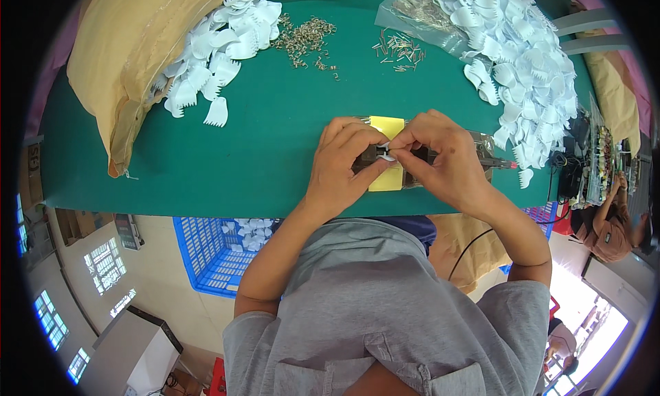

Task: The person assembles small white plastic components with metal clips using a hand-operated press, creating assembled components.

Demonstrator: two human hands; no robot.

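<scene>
My left hand [344, 159] is closed, its thumb and fingers gripping a small white plastic piece [388, 157]. From the other side my right hand [438, 155] pinches at the same spot; whatever is between its fingertips is too small to make out. Both hands are over a dark fixture with a yellow band [386, 181] across it, near the table's front edge. Beyond them lie a pile of small coiled metal springs [302, 42] and a smaller heap of thin metal pins [400, 49].
White toothed plastic pieces [529, 66] are heaped at the right, more [227, 38] by a brown paper sack [130, 52] at the left. A blue crate [199, 258] stands below the green table [227, 162]. Other people [612, 224] sit at the far right.
</scene>
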